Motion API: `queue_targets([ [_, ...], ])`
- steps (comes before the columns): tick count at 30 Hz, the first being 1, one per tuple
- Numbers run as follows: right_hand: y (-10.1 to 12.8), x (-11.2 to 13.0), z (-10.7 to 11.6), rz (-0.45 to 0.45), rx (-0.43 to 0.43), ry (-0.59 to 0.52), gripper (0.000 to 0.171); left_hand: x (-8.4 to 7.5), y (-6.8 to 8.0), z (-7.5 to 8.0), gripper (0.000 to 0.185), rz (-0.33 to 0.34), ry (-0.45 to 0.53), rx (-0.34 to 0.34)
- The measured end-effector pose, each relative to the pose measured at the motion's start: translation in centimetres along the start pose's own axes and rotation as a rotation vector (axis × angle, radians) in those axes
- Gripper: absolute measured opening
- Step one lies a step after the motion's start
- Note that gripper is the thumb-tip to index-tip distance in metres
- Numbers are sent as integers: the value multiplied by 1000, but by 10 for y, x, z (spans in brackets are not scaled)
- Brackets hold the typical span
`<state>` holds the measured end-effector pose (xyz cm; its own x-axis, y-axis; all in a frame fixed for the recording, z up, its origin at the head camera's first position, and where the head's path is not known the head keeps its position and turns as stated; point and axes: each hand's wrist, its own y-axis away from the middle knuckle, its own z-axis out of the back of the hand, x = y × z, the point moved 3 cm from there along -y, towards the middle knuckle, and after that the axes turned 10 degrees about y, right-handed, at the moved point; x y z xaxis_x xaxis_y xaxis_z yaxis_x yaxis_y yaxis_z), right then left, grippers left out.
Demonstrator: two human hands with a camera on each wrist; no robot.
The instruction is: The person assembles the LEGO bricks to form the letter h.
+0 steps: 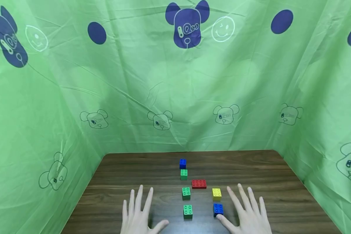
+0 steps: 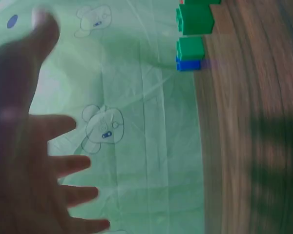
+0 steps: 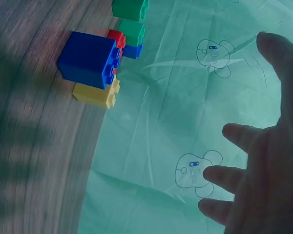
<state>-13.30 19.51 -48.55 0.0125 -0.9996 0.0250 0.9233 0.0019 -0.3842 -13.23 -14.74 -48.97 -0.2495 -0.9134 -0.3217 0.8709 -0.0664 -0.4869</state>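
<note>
Both hands lie flat, fingers spread, at the near edge of a dark wooden table (image 1: pixel 280 182). My left hand (image 1: pixel 138 214) holds nothing; a green brick (image 1: pixel 188 211) sits to its right. My right hand (image 1: pixel 247 213) holds nothing, its thumb beside a blue brick (image 1: pixel 218 209). Between the hands stand another green brick (image 1: pixel 186 193), a yellow brick (image 1: pixel 216 193) and a red brick (image 1: pixel 199 184). Farther back are a green brick (image 1: pixel 184 174) and a blue brick (image 1: pixel 182 163). The right wrist view shows the near blue brick (image 3: pixel 90 59) and yellow brick (image 3: pixel 95 94).
A green cloth (image 1: pixel 175 91) printed with bears hangs around the table on the back, left and right. The table's left part (image 1: pixel 120 175) and right part hold no bricks.
</note>
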Motion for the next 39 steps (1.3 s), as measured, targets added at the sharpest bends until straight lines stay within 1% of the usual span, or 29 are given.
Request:
queue_targets([
  [3,-6,0,3,60,-82,-80,84,-5,-11,3,81,-83,137,-86],
  [6,-13,1,2,137,-141,-151,67,-11,-22,4,55,-219,284,-193],
  [8,-15,3,-1,172,-133,-169,53,-17,-26,4,36,-308,352,-248],
  [10,-17,5,-7,189,-87,-168,42,-22,-28,-1,22,-361,406,-254],
  [12,-17,7,-13,203,-42,-160,37,-27,-28,-10,19,-367,453,-216],
  [14,-16,10,-20,219,-10,-159,36,-31,-27,-23,21,-326,474,-140],
  [15,-16,11,-23,230,-4,-159,36,-31,-26,-31,20,-302,484,-97],
  [17,-14,12,-29,254,-13,-161,39,-32,-23,-44,19,-271,496,-37],
  [19,-13,13,-35,267,-11,-166,42,-33,-21,-56,16,-253,507,17],
  [22,-11,12,-40,257,30,-169,43,-34,-17,-69,13,-242,534,65],
  [24,-11,12,-43,241,66,-168,43,-35,-15,-75,14,-236,545,88],
  [26,-11,11,-45,228,99,-166,43,-35,-14,-80,17,-211,539,117],
  [28,-11,11,-46,218,129,-166,42,-35,-13,-84,24,-183,525,162],
  [31,-12,11,-49,222,151,-163,42,-35,-13,-89,38,-141,495,252],
  [35,-12,11,-50,252,114,-157,41,-36,-13,-96,49,-102,473,373],
  [37,-12,11,-51,268,87,-153,41,-36,-12,-99,51,-96,469,404],
  [39,-11,11,-52,281,64,-155,41,-37,-11,-101,50,-115,460,398],
])
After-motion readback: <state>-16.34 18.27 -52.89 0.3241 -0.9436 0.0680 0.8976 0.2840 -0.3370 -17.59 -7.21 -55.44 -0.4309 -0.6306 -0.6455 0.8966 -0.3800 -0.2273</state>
